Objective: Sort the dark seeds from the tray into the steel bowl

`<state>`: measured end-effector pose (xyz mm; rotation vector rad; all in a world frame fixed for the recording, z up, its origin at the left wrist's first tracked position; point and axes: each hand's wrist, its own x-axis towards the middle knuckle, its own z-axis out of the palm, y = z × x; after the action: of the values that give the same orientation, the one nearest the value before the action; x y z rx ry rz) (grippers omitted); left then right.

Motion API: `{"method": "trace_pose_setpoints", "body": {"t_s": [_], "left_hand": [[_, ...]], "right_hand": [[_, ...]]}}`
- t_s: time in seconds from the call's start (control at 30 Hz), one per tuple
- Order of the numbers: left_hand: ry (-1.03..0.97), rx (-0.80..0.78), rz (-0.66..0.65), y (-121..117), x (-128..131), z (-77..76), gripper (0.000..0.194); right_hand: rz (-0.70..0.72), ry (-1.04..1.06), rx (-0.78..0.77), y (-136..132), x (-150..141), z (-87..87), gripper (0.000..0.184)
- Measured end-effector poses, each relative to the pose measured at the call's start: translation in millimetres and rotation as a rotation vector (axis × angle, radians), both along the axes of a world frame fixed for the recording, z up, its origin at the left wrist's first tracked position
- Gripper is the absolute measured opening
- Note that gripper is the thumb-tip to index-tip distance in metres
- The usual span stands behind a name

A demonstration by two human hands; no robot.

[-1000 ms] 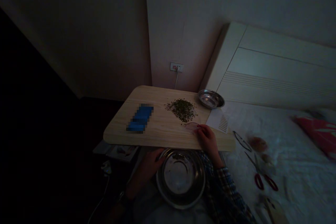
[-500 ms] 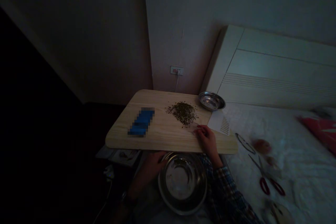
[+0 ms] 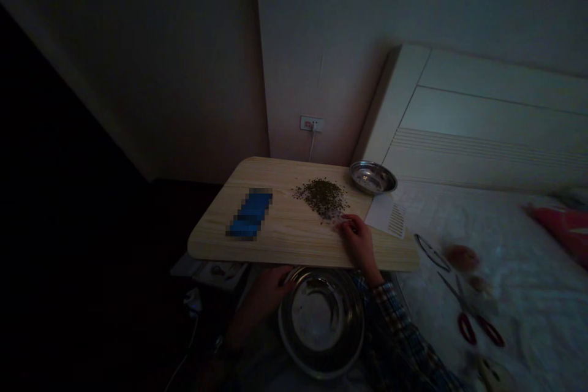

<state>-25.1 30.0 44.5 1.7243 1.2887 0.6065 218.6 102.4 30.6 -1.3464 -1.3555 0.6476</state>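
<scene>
My right hand [image 3: 357, 239] is closed on a clear plastic piece [image 3: 334, 217], whose exact kind I cannot make out. It touches the near edge of a loose pile of small greenish-brown grains [image 3: 323, 193] on the light wooden table [image 3: 285, 245]. My left hand [image 3: 272, 286] grips the left rim of a large metal bowl [image 3: 321, 362], which sits below the table's front edge, by my lap. The bowl's inside looks shiny, with a few dark specks. The left fingertips are dim and partly hidden.
A smaller metal bowl [image 3: 373, 179] stands at the table's back right corner, beside a white slotted sheet [image 3: 384, 214]. A pixelated blue object [image 3: 250, 214] lies at left. On the bed, red-handled scissors [image 3: 466, 327] lie at right. A wall socket [image 3: 311, 124] holds a plug.
My right hand has moved slightly left, bringing the clear plastic piece closer against the near edge of the grains. My left hand keeps its place on the bowl; the view has shifted a little.
</scene>
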Motion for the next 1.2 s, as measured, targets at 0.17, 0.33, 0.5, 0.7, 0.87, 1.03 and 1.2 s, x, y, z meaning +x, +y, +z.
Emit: {"method": "trace_pose_setpoints", "body": {"t_s": [0.17, 0.33, 0.5, 0.7, 0.87, 1.03, 1.2], "left_hand": [[-0.016, -0.002, 0.005, -0.2, 0.3, 0.9, 0.033], [-0.031, -0.024, -0.003, -0.4, 0.0, 2.0, 0.035], [-0.005, -0.004, 0.017, -0.4, -0.3, -0.1, 0.034], [-0.034, -0.031, -0.013, 0.7, -0.5, -1.9, 0.034], [-0.049, -0.019, 0.016, -0.2, -0.4, -1.0, 0.033], [-0.040, -0.018, 0.030, -0.8, 0.2, -0.3, 0.033], [-0.028, -0.004, 0.024, -0.2, 0.3, -2.9, 0.031]], "right_hand": [[-0.017, -0.013, 0.004, -3.2, -1.8, 2.3, 0.028], [-0.018, -0.025, -0.004, -3.3, -2.7, 2.9, 0.027], [-0.019, -0.048, -0.021, -2.7, -1.4, -0.2, 0.027], [0.015, -0.038, -0.004, -5.2, -1.9, 0.1, 0.027], [-0.014, -0.036, 0.017, -6.1, -1.4, -0.1, 0.027], [-0.029, -0.045, 0.007, -6.2, -1.4, -1.9, 0.027], [-0.008, -0.081, 0.004, -5.9, -1.3, -2.7, 0.027]]}}
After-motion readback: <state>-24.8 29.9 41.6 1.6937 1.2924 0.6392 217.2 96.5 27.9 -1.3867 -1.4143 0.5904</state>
